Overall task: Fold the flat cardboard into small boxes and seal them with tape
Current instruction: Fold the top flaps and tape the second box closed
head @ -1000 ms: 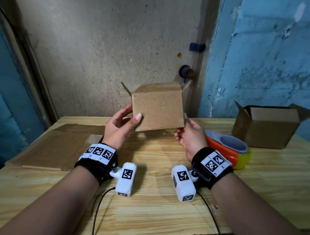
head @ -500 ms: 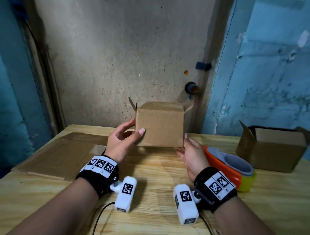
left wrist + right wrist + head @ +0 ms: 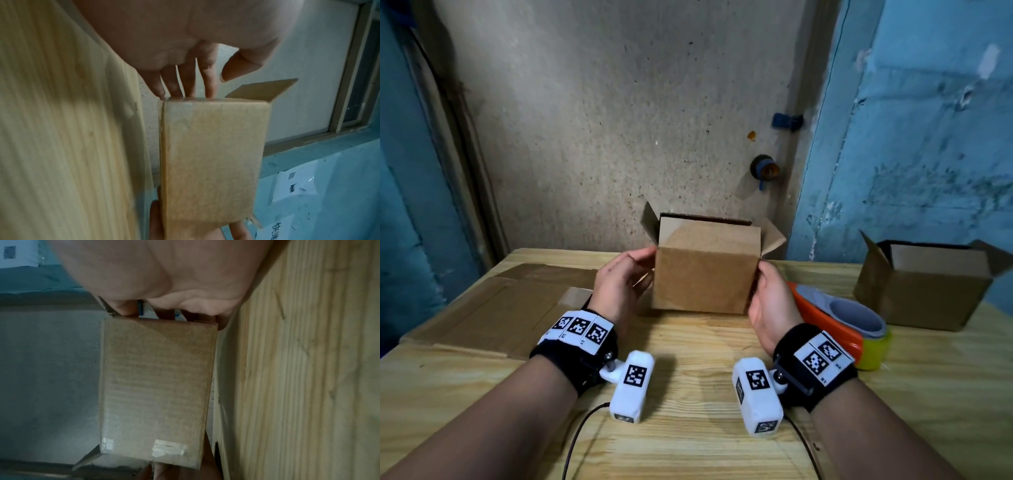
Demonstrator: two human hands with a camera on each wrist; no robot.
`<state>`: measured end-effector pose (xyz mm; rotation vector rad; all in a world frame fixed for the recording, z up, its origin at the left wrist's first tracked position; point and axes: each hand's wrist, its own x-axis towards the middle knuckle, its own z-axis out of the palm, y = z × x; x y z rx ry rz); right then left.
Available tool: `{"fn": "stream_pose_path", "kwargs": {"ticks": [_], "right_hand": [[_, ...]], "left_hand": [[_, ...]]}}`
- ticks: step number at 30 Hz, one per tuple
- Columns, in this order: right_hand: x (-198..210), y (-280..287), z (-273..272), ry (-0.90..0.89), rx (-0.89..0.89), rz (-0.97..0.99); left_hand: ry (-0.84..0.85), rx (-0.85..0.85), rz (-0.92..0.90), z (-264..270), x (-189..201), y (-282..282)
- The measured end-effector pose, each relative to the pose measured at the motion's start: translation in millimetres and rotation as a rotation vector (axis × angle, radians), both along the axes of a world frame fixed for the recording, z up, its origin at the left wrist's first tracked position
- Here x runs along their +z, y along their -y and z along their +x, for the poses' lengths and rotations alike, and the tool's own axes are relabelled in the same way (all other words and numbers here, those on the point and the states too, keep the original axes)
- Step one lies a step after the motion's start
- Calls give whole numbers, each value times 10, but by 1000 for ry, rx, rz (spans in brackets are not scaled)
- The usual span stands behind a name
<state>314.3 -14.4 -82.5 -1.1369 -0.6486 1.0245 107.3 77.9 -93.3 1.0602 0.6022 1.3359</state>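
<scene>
A small brown cardboard box (image 3: 705,274) stands upright between my hands over the wooden table (image 3: 688,445), its top flaps open and pointing up. My left hand (image 3: 626,277) has straight fingers (image 3: 185,84) whose tips touch the box's (image 3: 211,162) left side, with the thumb held off it. On the box's right side my right hand (image 3: 767,291) cups and grips the edge. Shiny clear tape patches show on the box (image 3: 154,386) in the right wrist view. I cannot tell whether the box's bottom touches the table.
An orange and yellow tape dispenser (image 3: 835,318) lies just right of my right wrist. A second open cardboard box (image 3: 924,284) stands at the far right. Flat cardboard sheets (image 3: 493,308) lie on the table's left side. A wall rises close behind the table.
The box has come down from chest height toward the table. My left thumb has left the front face, and both hands now sit at the box's sides.
</scene>
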Motion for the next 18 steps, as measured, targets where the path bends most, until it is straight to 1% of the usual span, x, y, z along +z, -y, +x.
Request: {"fn": "stream_pose_path", "kwargs": {"ticks": [3, 5, 8, 10, 15, 18], "right_hand": [[-10, 24, -17, 54, 56, -32], [-40, 8, -36, 68, 94, -67], [-31, 17, -49, 66, 124, -31], [-21, -15, -42, 32, 113, 0], [-83, -57, -6, 62, 155, -8], [-95, -92, -7, 84, 135, 7]], "left_hand": [[-32, 21, 13, 13, -14, 9], [-62, -7, 5, 24, -32, -2], [-123, -74, 3, 71, -21, 44], [-144, -103, -8, 83, -8, 57], [-90, -91, -45, 46, -18, 13], [-86, -123, -76, 73, -2, 33]]}}
